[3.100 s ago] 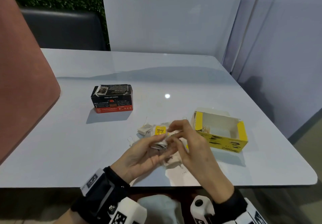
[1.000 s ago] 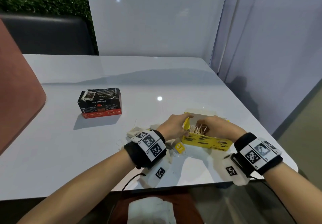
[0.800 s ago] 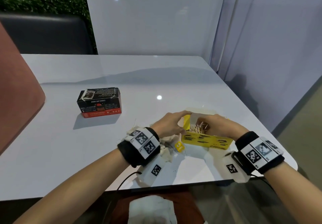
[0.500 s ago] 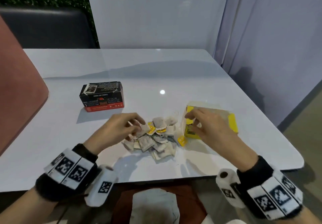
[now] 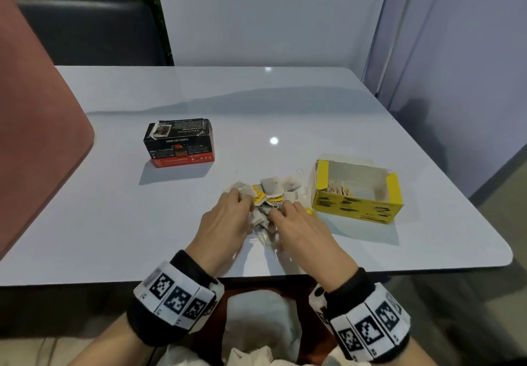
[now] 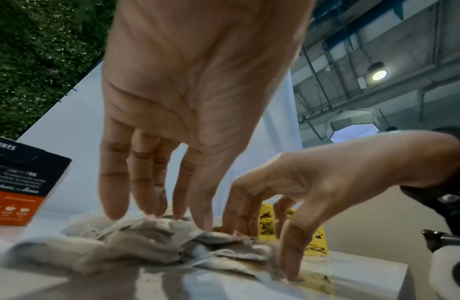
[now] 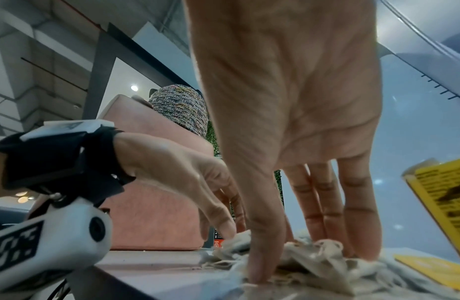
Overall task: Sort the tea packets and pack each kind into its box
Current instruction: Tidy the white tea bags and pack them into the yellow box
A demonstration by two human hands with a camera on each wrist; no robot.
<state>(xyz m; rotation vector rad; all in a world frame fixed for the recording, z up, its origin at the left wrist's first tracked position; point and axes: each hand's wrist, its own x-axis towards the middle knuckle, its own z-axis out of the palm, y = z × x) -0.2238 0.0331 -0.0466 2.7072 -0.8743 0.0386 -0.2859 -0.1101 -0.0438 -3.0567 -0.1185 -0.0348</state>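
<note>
Both hands (image 5: 261, 227) on tea packets (image 5: 272, 191), fingers extended

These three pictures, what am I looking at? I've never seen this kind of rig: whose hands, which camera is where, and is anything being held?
No machine here: a person wears one camera on the head and one on each wrist, on the patterned bands. The head view looks down at a white table. The other two look along each palm at the fingers.

On the table: a closed black and red box, an open yellow box with some packets inside, and between them a loose pile of tea packets.

The left hand and right hand both rest straight fingers on the pile. Neither has picked anything up.
</note>
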